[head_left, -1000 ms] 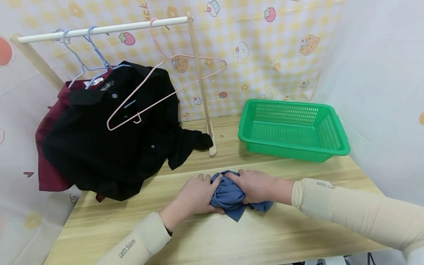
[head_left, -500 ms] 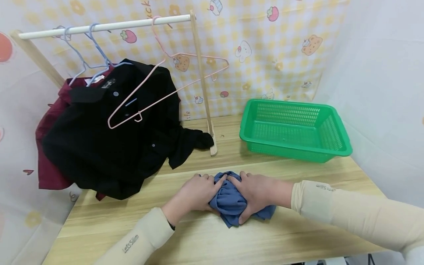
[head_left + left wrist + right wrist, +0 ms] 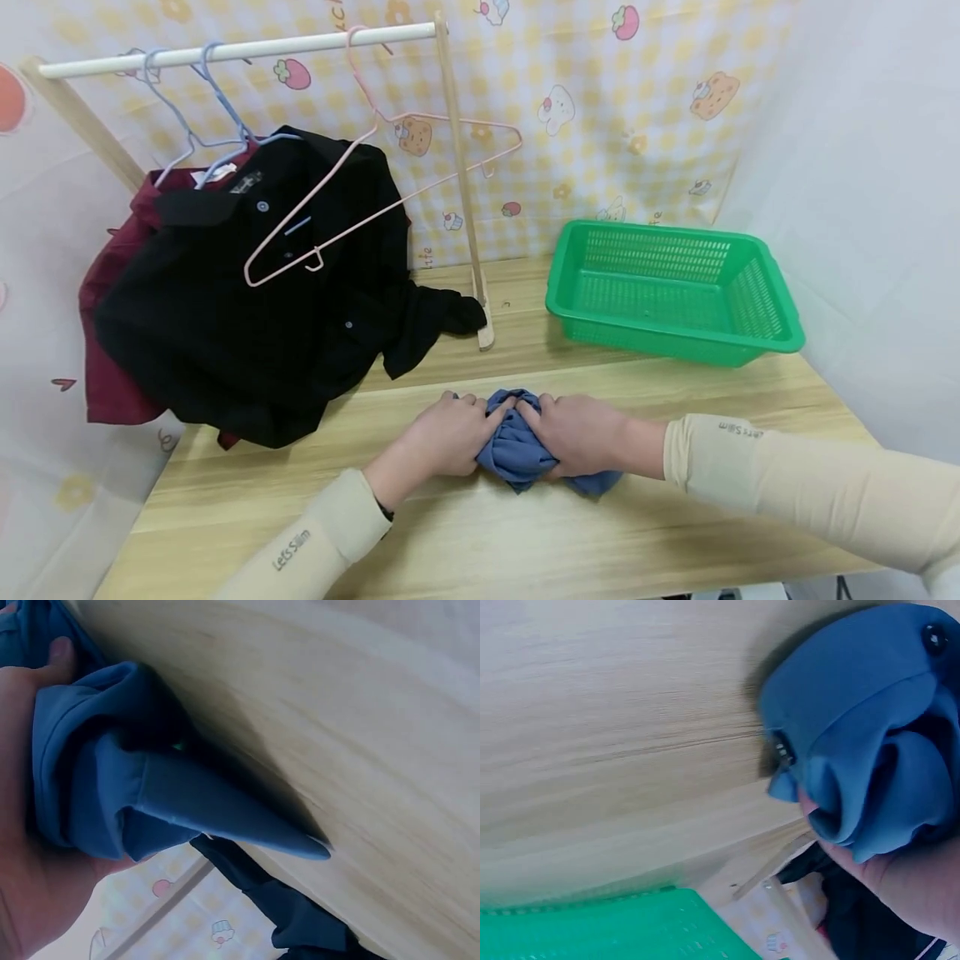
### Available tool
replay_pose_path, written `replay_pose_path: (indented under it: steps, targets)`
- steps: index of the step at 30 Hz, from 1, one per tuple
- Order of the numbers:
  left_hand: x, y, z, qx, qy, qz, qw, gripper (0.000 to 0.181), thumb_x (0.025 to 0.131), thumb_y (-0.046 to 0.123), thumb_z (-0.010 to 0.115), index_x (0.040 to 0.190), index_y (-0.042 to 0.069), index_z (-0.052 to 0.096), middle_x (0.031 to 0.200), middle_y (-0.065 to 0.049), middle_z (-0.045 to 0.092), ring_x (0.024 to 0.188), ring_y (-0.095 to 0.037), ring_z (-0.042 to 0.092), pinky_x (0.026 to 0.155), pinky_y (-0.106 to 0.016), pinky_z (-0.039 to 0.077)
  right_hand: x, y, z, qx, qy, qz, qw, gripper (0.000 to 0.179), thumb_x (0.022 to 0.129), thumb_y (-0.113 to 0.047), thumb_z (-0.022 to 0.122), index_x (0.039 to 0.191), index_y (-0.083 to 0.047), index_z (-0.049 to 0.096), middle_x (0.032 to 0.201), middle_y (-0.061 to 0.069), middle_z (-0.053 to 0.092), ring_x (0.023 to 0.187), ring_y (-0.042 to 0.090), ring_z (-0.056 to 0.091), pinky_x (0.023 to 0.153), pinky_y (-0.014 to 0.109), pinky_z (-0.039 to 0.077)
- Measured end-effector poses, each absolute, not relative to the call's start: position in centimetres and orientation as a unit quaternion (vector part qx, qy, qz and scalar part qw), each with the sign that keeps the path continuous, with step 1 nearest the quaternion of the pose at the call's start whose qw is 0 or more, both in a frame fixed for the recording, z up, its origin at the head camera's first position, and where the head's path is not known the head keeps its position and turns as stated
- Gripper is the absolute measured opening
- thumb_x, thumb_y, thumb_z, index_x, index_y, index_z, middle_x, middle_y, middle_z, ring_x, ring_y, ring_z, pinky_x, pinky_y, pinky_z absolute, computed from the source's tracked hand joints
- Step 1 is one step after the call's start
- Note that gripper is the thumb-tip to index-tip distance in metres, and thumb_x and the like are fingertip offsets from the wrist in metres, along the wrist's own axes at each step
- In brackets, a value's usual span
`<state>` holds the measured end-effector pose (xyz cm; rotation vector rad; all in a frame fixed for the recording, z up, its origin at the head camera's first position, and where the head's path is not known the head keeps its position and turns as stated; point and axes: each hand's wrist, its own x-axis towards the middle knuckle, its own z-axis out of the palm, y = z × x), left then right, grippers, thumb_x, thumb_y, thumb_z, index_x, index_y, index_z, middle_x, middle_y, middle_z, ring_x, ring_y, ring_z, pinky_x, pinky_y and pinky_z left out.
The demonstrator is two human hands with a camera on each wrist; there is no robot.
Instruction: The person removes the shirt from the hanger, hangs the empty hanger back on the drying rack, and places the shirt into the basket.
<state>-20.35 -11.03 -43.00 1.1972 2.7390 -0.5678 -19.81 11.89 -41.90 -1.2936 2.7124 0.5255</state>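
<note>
While the blue garment [image 3: 517, 450] lies bunched on the tabletop [image 3: 450, 542], the left hand [image 3: 452, 436] holds its left side and the right hand [image 3: 581, 433] its right, each grip curled into the folds and the two coming close together at the top. A loose end shows beneath the right hand (the right wrist view also catches dark buttons [image 3: 934, 639] on the fabric). Behind and to the right stands a green basket [image 3: 675, 337]. On the left, a wooden rack [image 3: 247, 50] bears a black shirt [image 3: 225, 317], a maroon garment [image 3: 123, 383] behind it and a pink hanger [image 3: 377, 119] in front.
</note>
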Motion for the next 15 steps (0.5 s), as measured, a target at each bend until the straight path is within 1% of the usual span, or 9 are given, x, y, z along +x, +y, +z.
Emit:
replay_pose_path:
  steps: [3,6,9,12,13,15]
  targets:
    - [-20.6,-11.2,-42.7,0.391,0.904,-0.162,0.064,0.086,0.093,0.04,0.077,0.166,0.016,0.039,0.141,-0.012,0.069,0.124,-0.027,0.069,0.098,-0.051,0.06,-20.4,12.1,-41.8,-0.426,0.896,0.109,0.065,0.096,0.091,-0.062,0.077,0.157,-0.001,0.043,0.125,0.023,0.07,0.086,0.03,0.076,0.078,0.039,0.065]
    - [-20.8,-11.3,-42.5,0.396,0.904,-0.143,0.069,0.082,0.094,0.039,0.078,0.163,0.012,0.043,0.138,-0.013,0.07,0.121,-0.027,0.071,0.098,-0.047,0.061,-20.8,12.3,-41.8,-0.425,0.9,0.056,0.083,0.089,0.091,-0.051,0.081,0.154,0.0,0.044,0.121,0.022,0.071,0.09,0.032,0.075,0.082,0.042,0.064]
    - [-20.9,-11.4,-42.5,0.409,0.902,-0.122,0.067,0.077,0.095,0.039,0.077,0.16,0.009,0.048,0.129,-0.012,0.074,0.112,-0.025,0.073,0.094,-0.041,0.062,-21.2,12.5,-42.2,-0.433,0.898,0.018,0.079,0.076,0.092,-0.044,0.082,0.145,-0.001,0.049,0.108,0.018,0.073,0.085,0.03,0.075,0.078,0.042,0.064]
    - [-21.3,-11.4,-42.3,0.418,0.902,-0.093,0.061,0.074,0.096,0.039,0.077,0.156,0.005,0.051,0.117,-0.011,0.077,0.1,-0.023,0.075,0.087,-0.038,0.063,-21.6,12.9,-42.4,-0.44,0.895,-0.019,0.068,0.065,0.09,-0.039,0.083,0.135,-0.004,0.052,0.096,0.012,0.073,0.077,0.026,0.073,0.071,0.041,0.062]
    - [-21.5,-11.4,-42.1,0.42,0.902,-0.081,0.06,0.072,0.097,0.039,0.077,0.155,0.004,0.052,0.113,-0.012,0.077,0.098,-0.023,0.076,0.084,-0.038,0.063,-21.8,13.0,-42.4,-0.441,0.895,-0.033,0.064,0.064,0.089,-0.037,0.084,0.133,-0.005,0.052,0.094,0.011,0.072,0.076,0.026,0.072,0.069,0.04,0.062]
    - [-22.0,-11.2,-41.4,0.42,0.904,-0.058,0.059,0.072,0.097,0.037,0.076,0.155,0.002,0.052,0.111,-0.013,0.078,0.095,-0.024,0.076,0.082,-0.039,0.063,-22.2,13.3,-41.7,-0.434,0.897,-0.053,0.065,0.063,0.087,-0.033,0.085,0.133,-0.005,0.052,0.096,0.011,0.073,0.077,0.025,0.073,0.069,0.039,0.061]
